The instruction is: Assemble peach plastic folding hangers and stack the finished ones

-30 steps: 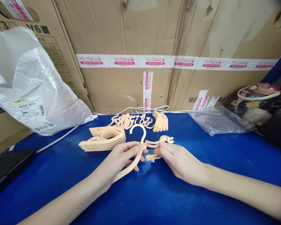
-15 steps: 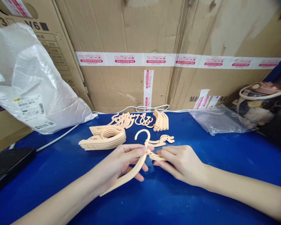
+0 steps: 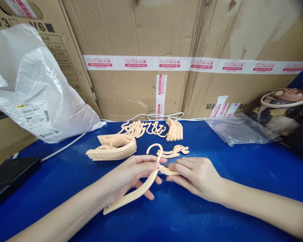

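Observation:
A cream plastic clothes hanger (image 3: pixel 138 192) with a curved hook is held between my two hands above the blue table. My left hand (image 3: pixel 132 173) is closed, pinching it at the joint below the hook, while its long arm slopes down across the palm to the lower left. On the other side, my right hand (image 3: pixel 198 176) grips the hanger's short right arm, and its fingers cover that arm's end. Just behind my hands lies a loose wavy cream piece (image 3: pixel 175 152). A stack of folded cream hanger parts (image 3: pixel 113 153) rests to the left.
Along the back lie loose hooks (image 3: pixel 155 128), wavy pieces (image 3: pixel 135 128) and curved arms (image 3: pixel 175 130). A white plastic bag (image 3: pixel 40 94) and black phone-like object (image 3: pixel 12 179) are at left. At right are a clear bag (image 3: pixel 232 129) and a dark pouch (image 3: pixel 280 114). Cardboard boxes (image 3: pixel 133 94) stand behind.
The hanger has turned a little in my hands: its hook sits slightly lower and its long arm's tip has swung left. Both hands keep their hold. The view has shifted slightly.

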`<state>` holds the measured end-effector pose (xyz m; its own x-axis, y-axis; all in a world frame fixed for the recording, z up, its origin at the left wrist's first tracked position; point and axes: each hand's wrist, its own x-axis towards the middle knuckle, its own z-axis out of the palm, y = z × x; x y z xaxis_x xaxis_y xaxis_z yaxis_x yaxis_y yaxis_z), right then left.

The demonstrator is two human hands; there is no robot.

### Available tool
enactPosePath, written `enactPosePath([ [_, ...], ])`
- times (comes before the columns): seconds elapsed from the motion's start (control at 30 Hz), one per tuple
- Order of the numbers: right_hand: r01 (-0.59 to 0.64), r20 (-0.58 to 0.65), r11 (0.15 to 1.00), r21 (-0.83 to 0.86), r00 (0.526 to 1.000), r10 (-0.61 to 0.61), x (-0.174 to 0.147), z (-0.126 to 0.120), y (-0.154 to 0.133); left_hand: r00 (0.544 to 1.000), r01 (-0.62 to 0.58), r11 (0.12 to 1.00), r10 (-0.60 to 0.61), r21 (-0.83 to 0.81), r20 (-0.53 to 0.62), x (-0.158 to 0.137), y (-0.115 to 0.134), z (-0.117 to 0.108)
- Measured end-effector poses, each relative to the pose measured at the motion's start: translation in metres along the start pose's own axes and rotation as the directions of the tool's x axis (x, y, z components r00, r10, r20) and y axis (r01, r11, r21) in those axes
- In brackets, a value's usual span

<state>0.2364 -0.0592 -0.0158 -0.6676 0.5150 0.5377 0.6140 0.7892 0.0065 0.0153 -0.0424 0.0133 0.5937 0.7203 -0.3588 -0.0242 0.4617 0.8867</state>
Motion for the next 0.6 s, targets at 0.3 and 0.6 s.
enactPosePath([
  [0.3, 0.062, -0.006, 0.995, -0.074, 0.998, -0.063, -0.0001, -0.0021, -0.0021, 0.999, 0.029, 0.998, -0.031, 0.051, 0.031, 0.0018, 0.0013, -0.0027],
  [0.6, 0.093, 0.059, 0.994, -0.061, 0.994, -0.09, 0.0011, -0.0026, -0.0017, 1.0, 0.014, 0.989, -0.013, 0.148, -0.005, 0.0014, -0.0025, -0.0051],
])
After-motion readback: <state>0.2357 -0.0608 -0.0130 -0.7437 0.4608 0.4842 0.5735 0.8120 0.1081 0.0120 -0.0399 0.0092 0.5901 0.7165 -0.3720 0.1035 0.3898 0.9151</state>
